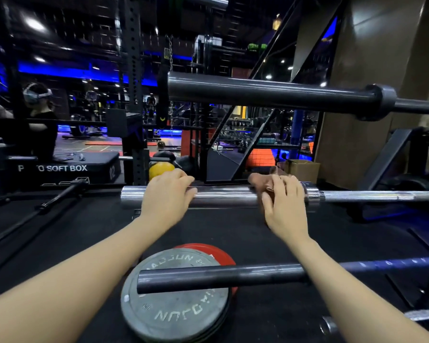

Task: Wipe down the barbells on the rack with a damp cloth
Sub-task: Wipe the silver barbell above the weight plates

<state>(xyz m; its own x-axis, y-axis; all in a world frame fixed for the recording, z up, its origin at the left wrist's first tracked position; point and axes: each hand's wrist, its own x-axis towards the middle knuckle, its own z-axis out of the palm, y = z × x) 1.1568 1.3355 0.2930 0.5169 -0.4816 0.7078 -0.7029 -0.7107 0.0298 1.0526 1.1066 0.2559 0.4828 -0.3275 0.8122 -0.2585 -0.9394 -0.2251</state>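
Chrome barbell, middle height, runs left to right across the view; sleeve end bright and reflective, thick, stepping down at a collar to a thinner shaft on the right. Brown cloth, crumpled, draped over the sleeve just left of the collar. Right hand grips the cloth against the bar, fingers curled over the top, thumb under. Left hand rests on the sleeve further left, fingers together, bent over the bar. Barbells counted: three main ones. Second, dark barbell, higher and farther; third, dark bar, nearest, lying over the plates. Weight plates: a grey plate stacked on a red plate on the black floor. Far left: one black soft box, one yellow ball, one person standing.
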